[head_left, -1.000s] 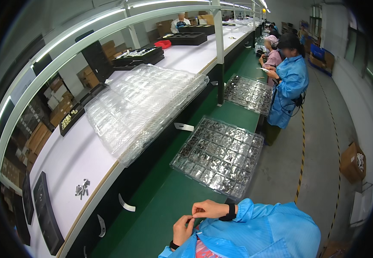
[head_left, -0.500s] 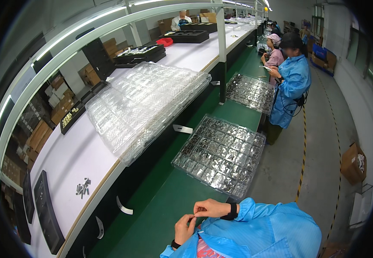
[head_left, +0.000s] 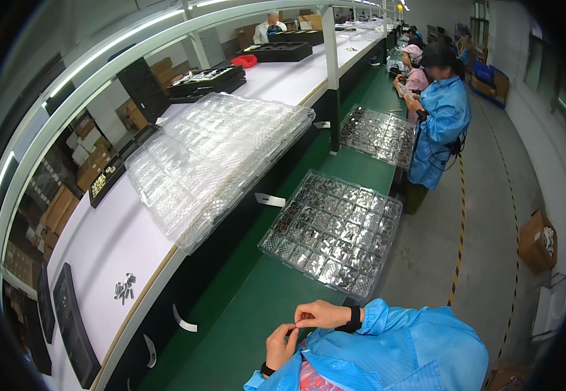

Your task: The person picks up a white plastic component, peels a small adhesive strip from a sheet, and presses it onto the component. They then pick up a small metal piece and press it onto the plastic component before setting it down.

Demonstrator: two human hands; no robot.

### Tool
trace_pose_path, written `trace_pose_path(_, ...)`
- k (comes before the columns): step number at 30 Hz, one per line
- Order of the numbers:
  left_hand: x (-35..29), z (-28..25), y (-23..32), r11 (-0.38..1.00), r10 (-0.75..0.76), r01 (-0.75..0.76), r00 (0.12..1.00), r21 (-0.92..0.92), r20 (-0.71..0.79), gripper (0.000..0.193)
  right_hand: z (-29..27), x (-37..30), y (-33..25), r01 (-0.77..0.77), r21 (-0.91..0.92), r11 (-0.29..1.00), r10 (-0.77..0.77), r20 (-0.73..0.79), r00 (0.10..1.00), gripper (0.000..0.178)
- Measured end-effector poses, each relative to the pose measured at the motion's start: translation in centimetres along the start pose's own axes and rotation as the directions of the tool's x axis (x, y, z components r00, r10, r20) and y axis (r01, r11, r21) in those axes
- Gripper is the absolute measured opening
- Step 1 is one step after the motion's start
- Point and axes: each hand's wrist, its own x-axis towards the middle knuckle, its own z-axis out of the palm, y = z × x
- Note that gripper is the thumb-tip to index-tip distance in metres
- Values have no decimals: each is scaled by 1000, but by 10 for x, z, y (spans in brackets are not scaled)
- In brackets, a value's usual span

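My left hand [head_left: 280,347] and my right hand [head_left: 319,315] meet close to my body, above the near edge of the green bench [head_left: 231,332]. Both are closed in a pinch, fingertips together. Whatever sits between them is too small to make out. Just beyond lies a clear compartment tray [head_left: 335,233], its cells mostly filled with small shiny metal parts. Neither hand touches this tray. Black bands circle both wrists, and blue sleeves cover my arms.
A stack of clear empty-looking trays [head_left: 214,163] overhangs the white shelf [head_left: 94,260] at left. Small metal pieces [head_left: 124,288] and a black tray [head_left: 74,326] lie there. A second filled tray [head_left: 379,135] stands near a blue-coated person [head_left: 442,124]. A white post [head_left: 330,49] rises from the shelf.
My hands keep the same pinch at almost the same spot. The view has shifted slightly. The blue-coated person's hands have moved a little.
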Motion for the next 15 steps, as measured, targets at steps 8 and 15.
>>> trace_pose_path(8, 0, 1, 3, 1000, -13, 13, 1000, 2, 4, 10, -1, -2, 0, 3, 11, 1000, -3, -3, 1000, 24)
trace_pose_path(15, 1, 2, 1, 1000, -6, 6, 1000, 10, 15, 10, -2, -3, -1, 23, 6, 1000, -23, -9, 1000, 22)
